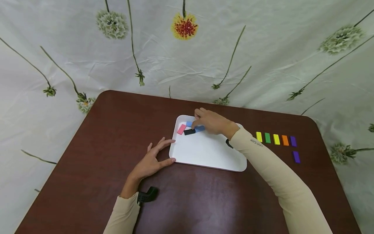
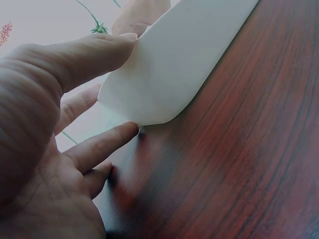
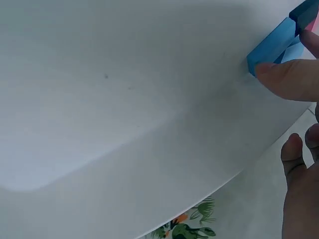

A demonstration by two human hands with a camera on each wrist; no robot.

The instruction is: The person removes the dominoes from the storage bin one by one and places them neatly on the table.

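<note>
A white tray [image 1: 204,152] lies on the table. My right hand [image 1: 214,122] reaches over its far side and pinches a blue block [image 1: 200,129] between thumb and finger; the right wrist view shows the thumb against that blue block [image 3: 273,45]. A black block [image 1: 189,132] adjoins it, with a pink block [image 1: 181,129] and another light blue block [image 1: 189,123], partly hidden by the hand, close by. At the tray's left near corner my left hand [image 1: 150,164] touches the rim with fairly straight thumb and fingers; in the left wrist view they meet the tray wall [image 2: 159,69].
To the tray's right, a row of blocks stands on the brown table [image 1: 204,201]: a yellow block [image 1: 258,136], a green block [image 1: 267,137], an orange block [image 1: 285,140] and others. One purple block [image 1: 296,157] lies nearer. A flowered cloth [image 1: 163,58] hangs behind.
</note>
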